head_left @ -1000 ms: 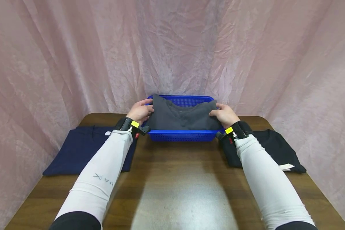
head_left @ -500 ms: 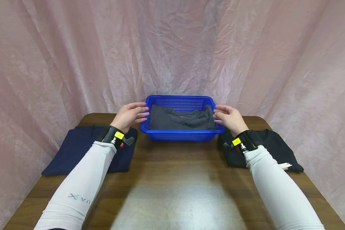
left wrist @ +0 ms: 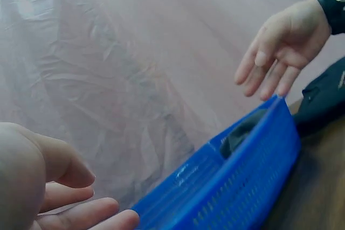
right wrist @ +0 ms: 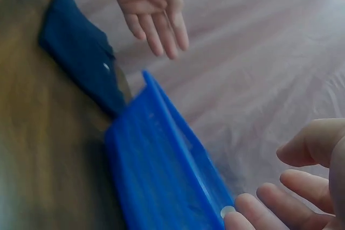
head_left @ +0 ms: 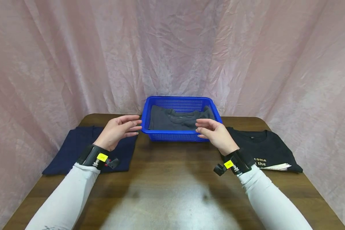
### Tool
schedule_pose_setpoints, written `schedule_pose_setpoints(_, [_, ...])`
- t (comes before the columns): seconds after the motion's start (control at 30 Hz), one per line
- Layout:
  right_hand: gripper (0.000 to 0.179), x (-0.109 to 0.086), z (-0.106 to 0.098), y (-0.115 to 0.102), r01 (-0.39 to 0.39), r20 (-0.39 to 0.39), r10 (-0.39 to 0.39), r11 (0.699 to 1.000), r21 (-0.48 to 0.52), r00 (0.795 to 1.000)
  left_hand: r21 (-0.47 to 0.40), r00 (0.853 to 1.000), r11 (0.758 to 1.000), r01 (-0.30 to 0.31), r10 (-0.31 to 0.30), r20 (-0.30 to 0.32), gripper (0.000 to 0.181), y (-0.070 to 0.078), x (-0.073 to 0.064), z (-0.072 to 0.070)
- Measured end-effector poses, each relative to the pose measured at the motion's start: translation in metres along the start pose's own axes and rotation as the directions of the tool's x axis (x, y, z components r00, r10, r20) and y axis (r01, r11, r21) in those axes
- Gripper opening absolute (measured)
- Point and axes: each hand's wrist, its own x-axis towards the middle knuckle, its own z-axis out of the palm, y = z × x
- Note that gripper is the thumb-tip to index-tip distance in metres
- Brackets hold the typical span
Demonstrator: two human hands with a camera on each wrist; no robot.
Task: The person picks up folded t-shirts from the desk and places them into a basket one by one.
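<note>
A dark grey folded shirt point(head_left: 175, 123) lies inside a blue plastic basket point(head_left: 172, 135) at the far side of the table. My left hand point(head_left: 116, 130) hovers left of the basket, fingers extended toward its left rim and holding nothing. In front of the basket's right side, my right hand point(head_left: 215, 134) overlaps the rim in the head view, its fingers loosely bent with nothing in them. Both wrist views show empty hands with relaxed fingers, and the basket point(left wrist: 237, 187) between them.
On the left of the wooden table point(head_left: 166, 166) lies a folded navy garment point(head_left: 72, 150). A folded black T-shirt point(head_left: 271, 147) with printed lettering lies on the right. A pink curtain point(head_left: 175, 48) hangs behind the table.
Both hands let go of the grey shirt, which dropped down into the basket. They have since drawn back toward the person, the left hand also outward and the right one slightly inward.
</note>
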Motion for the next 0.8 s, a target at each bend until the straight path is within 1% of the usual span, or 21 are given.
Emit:
schedule_pose_setpoints(0.1, [0.035, -0.002, 0.017, 0.001, 0.021, 0.026, -0.021, 1.0, -0.003, 0.999, 0.051, 1.0, 0.999, -0.016, 0.017, -0.013, 0.04, -0.008, -0.011, -0.009])
schedule_pose_setpoints(0.23, [0.035, -0.003, 0.041, 0.004, 0.018, 0.073, -0.018, 1.0, 0.009, 0.997, 0.078, 0.999, 0.997, -0.009, 0.012, -0.04, 0.04, -0.016, -0.025, -0.025])
schedule_pose_setpoints(0.37, [0.035, -0.002, 0.067, 0.012, 0.025, 0.13, -0.025, 1.0, 0.004, 0.991, 0.097, 0.998, 0.995, 0.022, -0.017, -0.059, 0.044, -0.025, -0.038, -0.049])
schedule_pose_setpoints(0.5, [0.032, 0.001, 0.094, 0.024, 0.039, 0.176, -0.034, 0.999, -0.028, 0.984, 0.165, 0.991, 0.984, 0.062, -0.041, -0.13, 0.046, -0.035, -0.051, -0.077])
schedule_pose_setpoints(0.57, [0.031, 0.002, 0.108, 0.03, 0.034, 0.192, -0.021, 0.997, -0.064, 0.981, 0.223, 0.984, 0.971, 0.086, -0.048, -0.172, 0.046, -0.038, -0.058, -0.091])
schedule_pose_setpoints(0.67, [0.032, 0.003, 0.127, 0.037, 0.026, 0.213, 0.0, 0.992, -0.121, 0.977, 0.316, 0.971, 0.941, 0.125, -0.051, -0.232, 0.048, -0.039, -0.068, -0.11])
schedule_pose_setpoints(0.73, [0.032, 0.004, 0.138, 0.039, 0.026, 0.217, 0.009, 0.987, -0.159, 0.976, 0.377, 0.958, 0.913, 0.155, -0.046, -0.282, 0.049, -0.04, -0.074, -0.12])
schedule_pose_setpoints(0.8, [0.032, 0.005, 0.148, 0.041, 0.037, 0.22, 0.002, 0.984, -0.173, 0.976, 0.429, 0.941, 0.883, 0.191, -0.041, -0.335, 0.049, -0.041, -0.079, -0.129])
